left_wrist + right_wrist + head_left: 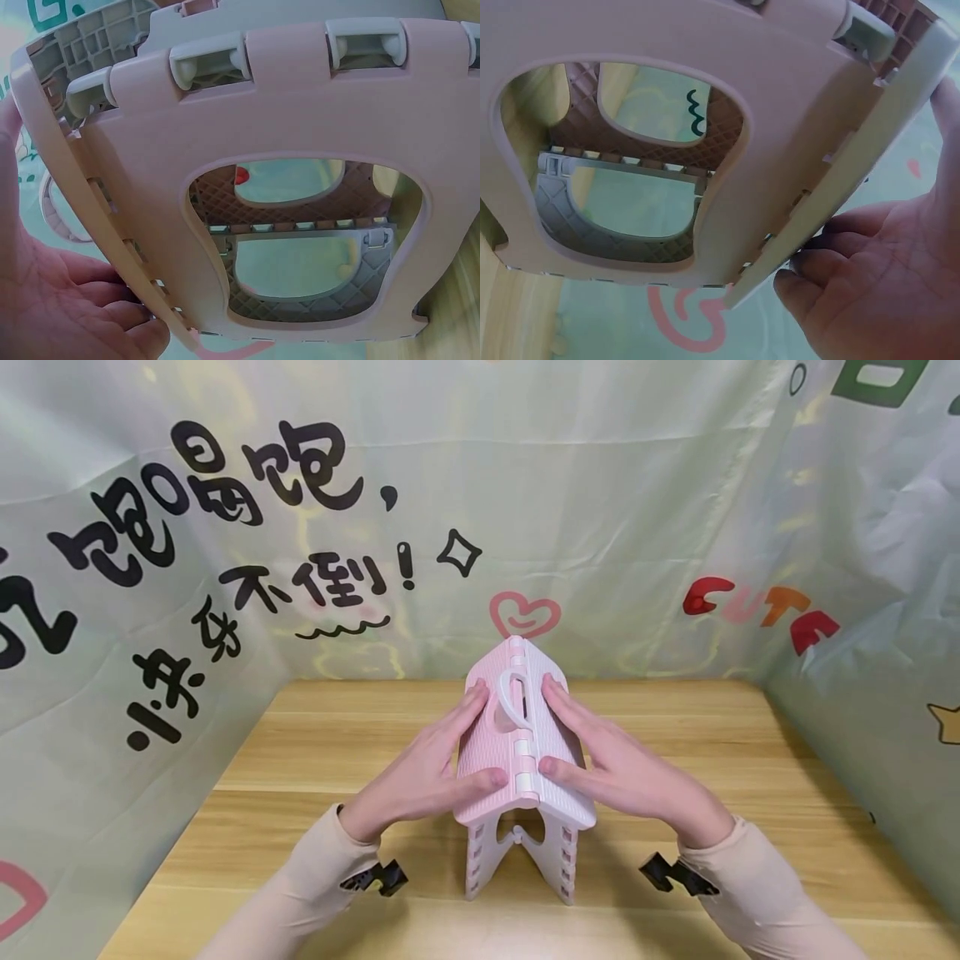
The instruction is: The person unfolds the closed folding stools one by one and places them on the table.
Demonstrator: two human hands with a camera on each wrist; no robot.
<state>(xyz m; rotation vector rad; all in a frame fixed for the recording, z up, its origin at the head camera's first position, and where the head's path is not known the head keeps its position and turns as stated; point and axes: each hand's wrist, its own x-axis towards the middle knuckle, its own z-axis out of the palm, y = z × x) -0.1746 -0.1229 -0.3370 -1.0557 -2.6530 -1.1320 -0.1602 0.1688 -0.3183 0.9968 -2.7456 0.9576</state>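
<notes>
A pink-and-white folding stool (480, 756) stands half folded on the wooden table, its two seat halves sloping up to a hinged ridge like a roof. A loop handle (507, 700) sticks up along the ridge. On the pink half rests my left hand (431, 777), thumb near the front and fingers farther back. My right hand (630, 772) lies the same way against the white half. In the left wrist view, the left palm (71, 307) is beside the seat edge, near a leg panel (300, 127) with a large opening. The right wrist view shows the right palm (885, 285) beside the opposite seat edge.
The wooden table (315, 743) extends around the stool on every side. Printed curtains (600, 510) hang behind and at both sides. A small black device (378, 877) is strapped at the left wrist, and another (675, 875) at the right.
</notes>
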